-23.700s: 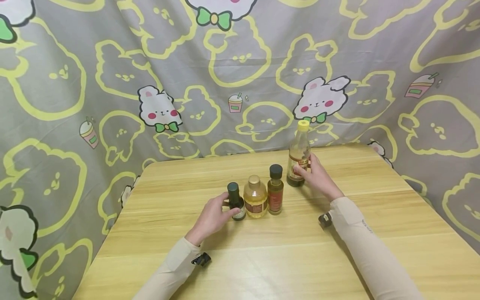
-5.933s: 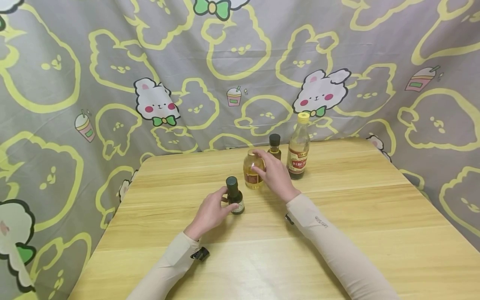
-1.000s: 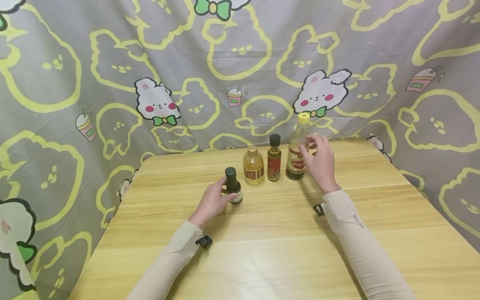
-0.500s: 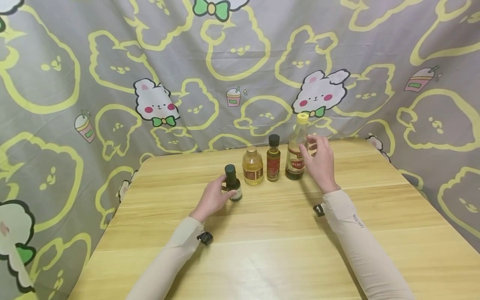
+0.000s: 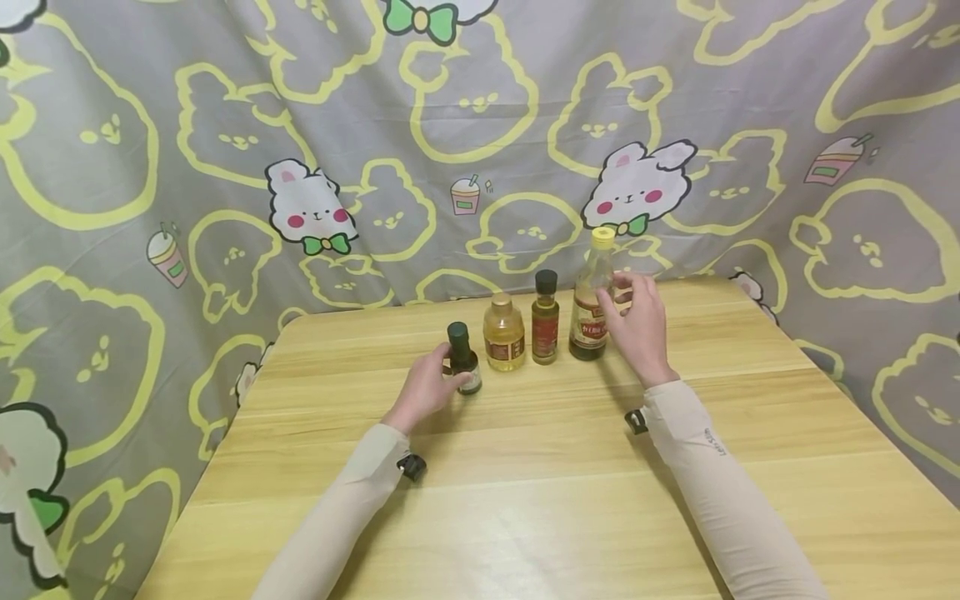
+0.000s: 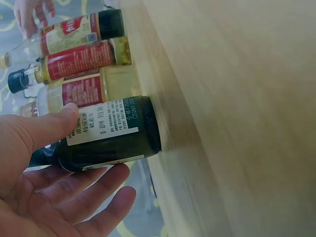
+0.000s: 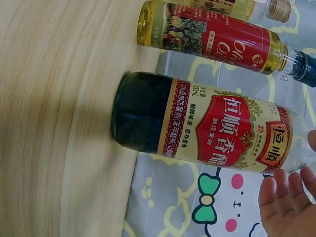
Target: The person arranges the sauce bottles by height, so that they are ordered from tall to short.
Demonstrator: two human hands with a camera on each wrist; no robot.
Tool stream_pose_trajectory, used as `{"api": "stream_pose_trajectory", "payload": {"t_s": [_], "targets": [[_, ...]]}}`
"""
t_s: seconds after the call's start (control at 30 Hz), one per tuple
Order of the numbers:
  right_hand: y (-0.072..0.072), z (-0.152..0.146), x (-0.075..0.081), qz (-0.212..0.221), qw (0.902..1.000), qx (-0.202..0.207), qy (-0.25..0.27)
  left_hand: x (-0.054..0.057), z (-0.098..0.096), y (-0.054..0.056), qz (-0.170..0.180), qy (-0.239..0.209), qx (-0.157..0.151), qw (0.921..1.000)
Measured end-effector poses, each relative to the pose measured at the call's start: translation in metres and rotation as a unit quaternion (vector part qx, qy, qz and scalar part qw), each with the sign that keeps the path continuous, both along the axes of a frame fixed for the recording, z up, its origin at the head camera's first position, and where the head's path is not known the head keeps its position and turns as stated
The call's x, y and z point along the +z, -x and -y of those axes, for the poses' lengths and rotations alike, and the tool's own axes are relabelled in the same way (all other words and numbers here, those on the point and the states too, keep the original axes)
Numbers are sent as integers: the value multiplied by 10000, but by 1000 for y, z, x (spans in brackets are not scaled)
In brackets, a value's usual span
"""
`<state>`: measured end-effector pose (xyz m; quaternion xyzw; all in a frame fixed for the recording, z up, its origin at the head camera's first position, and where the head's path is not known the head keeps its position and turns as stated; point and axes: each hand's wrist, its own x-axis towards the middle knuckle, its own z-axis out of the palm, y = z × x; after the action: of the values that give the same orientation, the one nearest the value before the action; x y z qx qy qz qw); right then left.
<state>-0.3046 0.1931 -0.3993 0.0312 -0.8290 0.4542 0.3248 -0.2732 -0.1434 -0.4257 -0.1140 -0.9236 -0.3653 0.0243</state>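
Note:
My left hand (image 5: 427, 383) holds a small dark green bottle (image 5: 465, 367) with a white label, thumb on the near side and fingers behind; the left wrist view shows the thumb on its label (image 6: 103, 121). My right hand (image 5: 641, 325) is at the shoulder of a tall vinegar bottle (image 5: 588, 325) with a yellow cap, thumb in front and fingers curled at its right side. Between them stand a rounded bottle of pale yellow liquid (image 5: 504, 337) and a black-capped olive oil bottle (image 5: 545, 325). The right wrist view shows the vinegar label (image 7: 227, 128) close up.
All the bottles stand upright in a row on a wooden table (image 5: 480, 500), toward its back edge. Behind and beside it hangs a grey curtain (image 5: 480, 125) with yellow cartoon outlines. A small black device (image 5: 411, 467) is on the left wrist, another (image 5: 636, 421) on the right.
The pale yellow and olive oil bottles now stand farther back, level with the vinegar bottle. Over the last second my left hand moves the green bottle back; my right hand stays at the vinegar bottle.

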Motion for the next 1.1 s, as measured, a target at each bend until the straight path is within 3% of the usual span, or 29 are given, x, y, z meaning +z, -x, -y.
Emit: {"api": "stream_pose_trajectory", "payload": {"t_s": [0.63,1.1], "targets": [[-1,-1,-1,49,9999,50,82,-1,2,27,-26,130,130,9998],[0,-1,-2,47,10000,22,82,0,2,39,-5,217,179,9996]]}}
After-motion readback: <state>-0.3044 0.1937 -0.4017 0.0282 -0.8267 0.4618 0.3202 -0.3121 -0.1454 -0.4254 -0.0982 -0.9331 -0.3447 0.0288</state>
